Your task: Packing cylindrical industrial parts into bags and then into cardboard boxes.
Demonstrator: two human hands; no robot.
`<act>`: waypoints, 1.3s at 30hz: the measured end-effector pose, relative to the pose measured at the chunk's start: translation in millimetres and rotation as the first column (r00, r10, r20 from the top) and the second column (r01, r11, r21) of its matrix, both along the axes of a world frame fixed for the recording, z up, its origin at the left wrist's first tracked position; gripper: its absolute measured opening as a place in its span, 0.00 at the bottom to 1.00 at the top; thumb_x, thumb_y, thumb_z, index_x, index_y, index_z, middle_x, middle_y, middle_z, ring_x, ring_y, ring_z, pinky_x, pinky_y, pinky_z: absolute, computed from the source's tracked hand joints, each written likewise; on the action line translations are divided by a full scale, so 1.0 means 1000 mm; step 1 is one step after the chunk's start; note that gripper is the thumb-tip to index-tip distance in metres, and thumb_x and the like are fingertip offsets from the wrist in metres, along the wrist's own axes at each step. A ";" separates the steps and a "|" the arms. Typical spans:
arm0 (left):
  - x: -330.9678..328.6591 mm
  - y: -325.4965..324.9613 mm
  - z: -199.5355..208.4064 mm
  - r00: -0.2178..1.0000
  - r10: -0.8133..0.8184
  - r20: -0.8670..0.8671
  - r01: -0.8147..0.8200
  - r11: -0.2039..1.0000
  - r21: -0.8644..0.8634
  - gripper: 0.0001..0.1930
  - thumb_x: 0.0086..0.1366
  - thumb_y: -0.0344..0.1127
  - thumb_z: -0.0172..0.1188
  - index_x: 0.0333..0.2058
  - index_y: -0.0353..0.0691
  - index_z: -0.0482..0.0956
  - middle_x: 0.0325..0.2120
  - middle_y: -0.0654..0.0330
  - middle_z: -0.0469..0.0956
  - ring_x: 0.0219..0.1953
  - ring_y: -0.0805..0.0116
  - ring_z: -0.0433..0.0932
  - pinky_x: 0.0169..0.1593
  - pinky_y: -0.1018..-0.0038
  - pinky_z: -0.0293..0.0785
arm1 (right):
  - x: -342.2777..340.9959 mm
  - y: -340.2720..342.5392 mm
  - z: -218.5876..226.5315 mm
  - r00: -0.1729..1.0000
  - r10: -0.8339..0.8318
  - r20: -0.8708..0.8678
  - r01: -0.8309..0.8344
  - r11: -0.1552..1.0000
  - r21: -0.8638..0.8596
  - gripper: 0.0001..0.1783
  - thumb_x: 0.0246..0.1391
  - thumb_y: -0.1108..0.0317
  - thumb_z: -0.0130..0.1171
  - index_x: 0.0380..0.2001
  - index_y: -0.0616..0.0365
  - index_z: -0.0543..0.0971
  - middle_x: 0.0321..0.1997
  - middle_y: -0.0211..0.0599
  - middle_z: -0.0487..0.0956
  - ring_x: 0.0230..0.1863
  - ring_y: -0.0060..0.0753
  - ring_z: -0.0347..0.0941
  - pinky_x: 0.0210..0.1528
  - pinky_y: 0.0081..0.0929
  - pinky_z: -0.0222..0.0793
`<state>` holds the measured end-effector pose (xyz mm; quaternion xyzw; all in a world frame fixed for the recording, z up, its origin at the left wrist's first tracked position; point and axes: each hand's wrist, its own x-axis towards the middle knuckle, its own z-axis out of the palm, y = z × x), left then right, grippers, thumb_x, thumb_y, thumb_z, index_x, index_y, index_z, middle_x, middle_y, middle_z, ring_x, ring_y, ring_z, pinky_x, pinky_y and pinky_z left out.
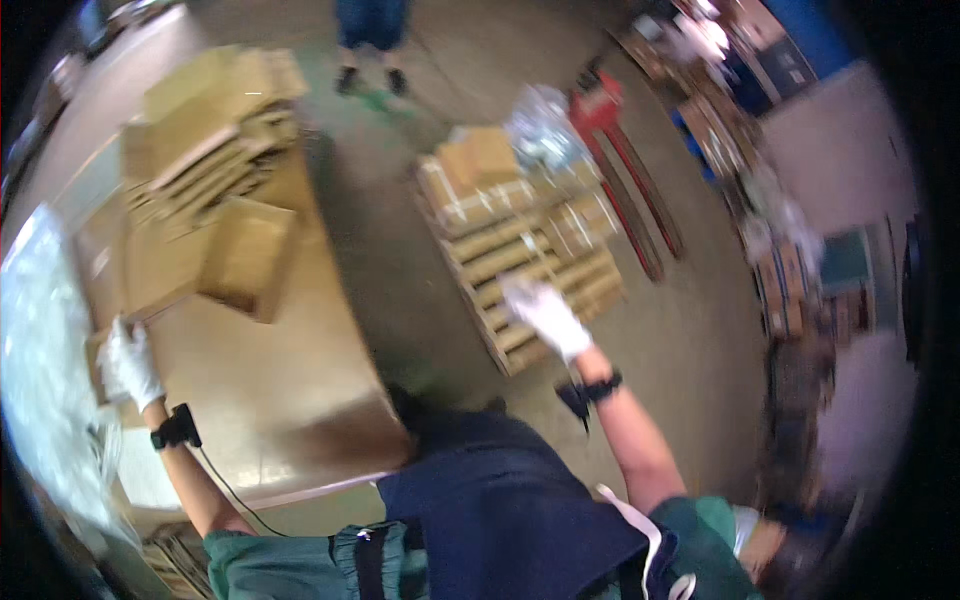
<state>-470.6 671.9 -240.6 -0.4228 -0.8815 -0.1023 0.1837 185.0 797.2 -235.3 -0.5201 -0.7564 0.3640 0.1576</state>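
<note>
My left hand (130,368), in a white glove, is at the left side of the brown table (270,400). Its fingers are closed over the edge of a small cardboard box (96,365), mostly hidden beneath the hand. Just beyond, an open shallow cardboard box (245,255) lies tilted against flat cardboard. My right hand (545,312), also gloved in white, hangs in the air to the right of the table, slightly blurred. Its fingers are stretched out with nothing seen in them, and a wooden pallet (490,265) shows on the floor below.
Stacked cardboard trays (215,150) cover the table's far end. Clear plastic sheeting (45,350) drapes along its left edge. Strapped cartons (480,155) and a plastic bag (545,125) sit on the pallet. Beyond are a red pallet jack (630,180) and a standing person (370,30).
</note>
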 end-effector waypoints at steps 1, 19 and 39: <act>0.035 0.012 0.020 0.991 -0.123 0.047 0.118 0.989 0.092 0.17 0.60 0.36 0.56 0.48 0.40 0.73 0.43 0.48 0.76 0.45 0.52 0.75 0.50 0.62 0.70 | -0.009 0.020 0.032 0.989 -0.094 -0.117 0.090 0.995 -0.039 0.22 0.58 0.55 0.48 0.48 0.61 0.75 0.44 0.45 0.78 0.44 0.37 0.75 0.47 0.30 0.70; 0.576 -0.016 -0.018 0.235 -0.385 0.892 0.945 -0.123 -0.302 0.20 0.55 0.42 0.55 0.48 0.46 0.76 0.41 0.53 0.78 0.44 0.54 0.77 0.47 0.65 0.72 | 0.317 -0.142 -0.092 0.932 -0.337 -0.137 0.157 0.712 -0.685 0.18 0.55 0.62 0.55 0.47 0.58 0.77 0.36 0.37 0.81 0.33 0.26 0.77 0.38 0.25 0.73; 0.658 0.055 -0.060 0.025 -0.317 0.948 0.987 -0.142 -0.073 0.21 0.56 0.27 0.49 0.50 0.46 0.75 0.41 0.52 0.78 0.44 0.53 0.77 0.47 0.63 0.73 | 0.314 0.026 -0.062 0.950 -0.192 -0.245 0.035 0.848 -0.528 0.15 0.59 0.64 0.53 0.46 0.58 0.78 0.34 0.33 0.81 0.30 0.20 0.74 0.36 0.22 0.72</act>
